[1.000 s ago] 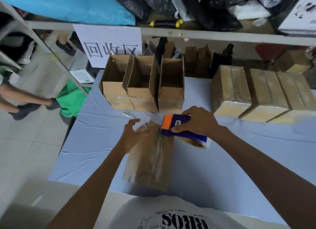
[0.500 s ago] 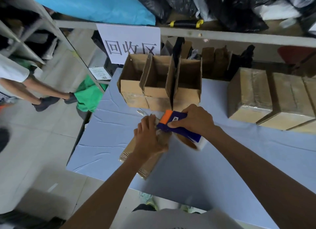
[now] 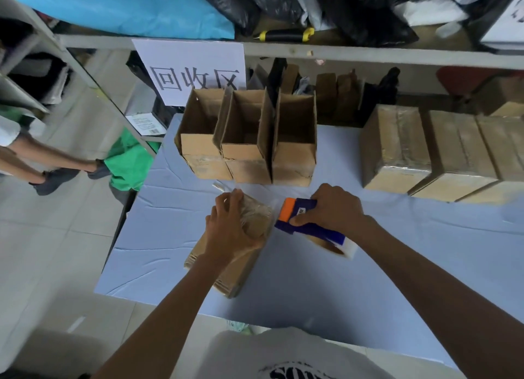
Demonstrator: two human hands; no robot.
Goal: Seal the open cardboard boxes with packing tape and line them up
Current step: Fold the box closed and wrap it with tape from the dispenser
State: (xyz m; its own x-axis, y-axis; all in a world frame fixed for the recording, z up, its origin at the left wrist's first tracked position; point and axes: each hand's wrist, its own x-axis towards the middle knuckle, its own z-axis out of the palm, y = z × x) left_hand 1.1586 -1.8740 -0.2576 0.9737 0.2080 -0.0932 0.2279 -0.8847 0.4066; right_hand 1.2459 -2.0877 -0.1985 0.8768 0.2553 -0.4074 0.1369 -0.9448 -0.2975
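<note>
The left hand lies curled over the far end of a cardboard box that rests tilted on the blue-covered desk, fingers wrapped round its taped end. Just to the right of that hand, the right hand grips a blue tape dispenser with an orange front; a small white label on the dispenser carries print too blurred to read, and the tape roll sits under the wrist. The dispenser's orange end is just beside the box's far end.

Beyond both hands stand three open boxes side by side, flaps up. Beyond and to the right of the right hand, three sealed boxes sit in a row, touching, glossy with tape.

Above the open boxes a white paper sign hangs from the shelf, reading "回收区" in black. A black-and-yellow tool lies on that shelf. The person's white shirt bears dark lettering, only partly visible.
</note>
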